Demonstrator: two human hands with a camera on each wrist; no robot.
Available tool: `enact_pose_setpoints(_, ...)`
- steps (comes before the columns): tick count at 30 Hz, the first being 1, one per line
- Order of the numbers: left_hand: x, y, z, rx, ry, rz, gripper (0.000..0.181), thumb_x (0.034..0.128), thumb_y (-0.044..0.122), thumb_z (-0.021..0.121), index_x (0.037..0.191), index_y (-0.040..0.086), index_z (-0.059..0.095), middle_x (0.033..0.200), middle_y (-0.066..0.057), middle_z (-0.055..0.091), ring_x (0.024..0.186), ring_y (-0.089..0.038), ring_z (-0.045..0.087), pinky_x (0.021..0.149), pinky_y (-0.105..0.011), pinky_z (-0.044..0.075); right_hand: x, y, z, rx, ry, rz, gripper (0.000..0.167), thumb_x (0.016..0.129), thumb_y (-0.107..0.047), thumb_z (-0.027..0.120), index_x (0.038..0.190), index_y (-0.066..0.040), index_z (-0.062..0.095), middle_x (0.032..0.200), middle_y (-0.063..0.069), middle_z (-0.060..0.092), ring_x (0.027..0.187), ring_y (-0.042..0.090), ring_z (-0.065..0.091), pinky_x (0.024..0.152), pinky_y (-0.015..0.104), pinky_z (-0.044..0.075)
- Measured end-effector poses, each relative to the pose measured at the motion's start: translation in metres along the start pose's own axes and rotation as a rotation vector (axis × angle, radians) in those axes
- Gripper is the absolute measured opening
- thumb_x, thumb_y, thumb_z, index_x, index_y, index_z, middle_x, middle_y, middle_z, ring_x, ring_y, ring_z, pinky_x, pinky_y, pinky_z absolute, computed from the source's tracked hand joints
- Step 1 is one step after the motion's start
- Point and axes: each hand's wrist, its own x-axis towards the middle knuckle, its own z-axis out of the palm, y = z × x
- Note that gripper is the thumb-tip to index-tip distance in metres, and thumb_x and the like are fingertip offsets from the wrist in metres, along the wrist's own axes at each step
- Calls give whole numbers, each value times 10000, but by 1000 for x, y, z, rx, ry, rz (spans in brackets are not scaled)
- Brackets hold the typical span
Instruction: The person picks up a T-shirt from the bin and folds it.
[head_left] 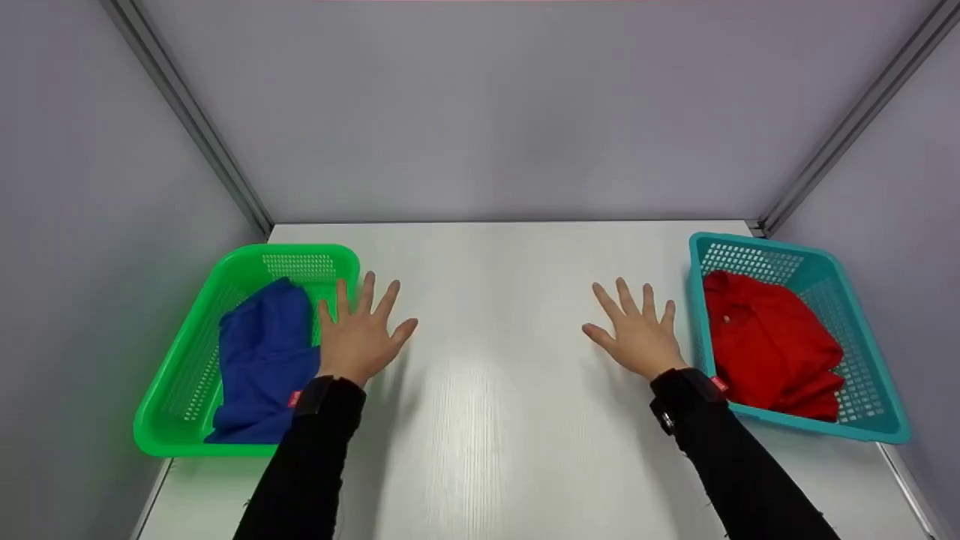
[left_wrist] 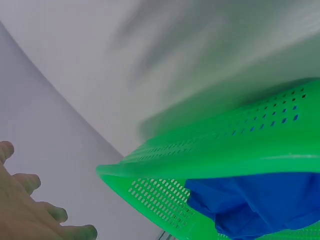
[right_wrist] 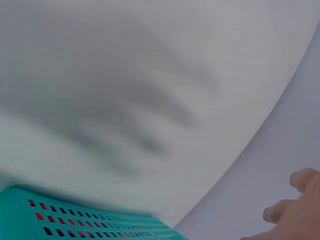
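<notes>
My left hand (head_left: pixel 358 337) hovers with fingers spread at the right rim of a green basket (head_left: pixel 244 448), holding nothing. Folded blue cloth (head_left: pixel 262 360) with a small red tag lies in that basket. My right hand (head_left: pixel 641 337), fingers also spread and empty, is above the table just left of a teal basket (head_left: pixel 862 431) with crumpled red cloth (head_left: pixel 772 345) inside. In the left wrist view, my left hand (left_wrist: pixel 30 210) shows beside the green basket (left_wrist: pixel 215 155) and blue cloth (left_wrist: pixel 260 202). The right wrist view has my right hand (right_wrist: pixel 297 215) at the lower right and the teal basket (right_wrist: pixel 90 220) at the lower left.
A white table (head_left: pixel 480 420) lies between the baskets. Grey panels stand at the back (head_left: pixel 510 112), left and right, with metal strips along their corners. Both hands cast shadows on the tabletop.
</notes>
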Motion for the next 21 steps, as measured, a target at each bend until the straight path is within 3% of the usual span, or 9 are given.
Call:
enact_pose_setpoints(6,-13,-34,-15,-97,-51,-67,771,1021,660,387,1640,227,233,1699,-190,103,1509,-570,7,1127,-783,45,-10,-30,5,-59,2,-146,775,997,-682,433,1642,-320,200,1711,118,125,1540,501,40,1148,758,22)
enact_pose_setpoints(11,-33,-74,-20,-190,-158,-187,807,1036,675,272,1655,181,117,1684,-258,24,1468,-629,-64,1092,-812,10,-28,-50,20,-118,5,-295,767,983,-690,452,1633,-350,225,1708,87,159,1538,490,91,1152,752,100)
enact_pose_setpoints(14,-46,-96,-19,-231,-237,-260,781,1059,616,276,1649,131,110,1665,-300,16,1439,-670,-62,1074,-830,37,-40,-59,32,-135,-21,-382,762,978,-661,499,1629,-369,231,1705,78,178,1532,490,128,1141,757,140)
enact_pose_setpoints(17,-57,-111,-17,-257,-347,-290,768,1065,538,354,1630,61,147,1637,-354,17,1404,-716,-28,1057,-843,95,-50,-63,45,-133,-67,-444,757,977,-633,530,1626,-382,231,1706,69,176,1534,479,136,1134,762,149)
enact_pose_setpoints(21,-69,-121,-13,-243,-476,-266,792,1009,422,546,1577,-40,244,1588,-422,76,1355,-759,93,1014,-855,204,-63,-64,62,-139,-141,-495,751,980,-648,506,1626,-398,216,1712,59,154,1539,470,129,1122,773,155)
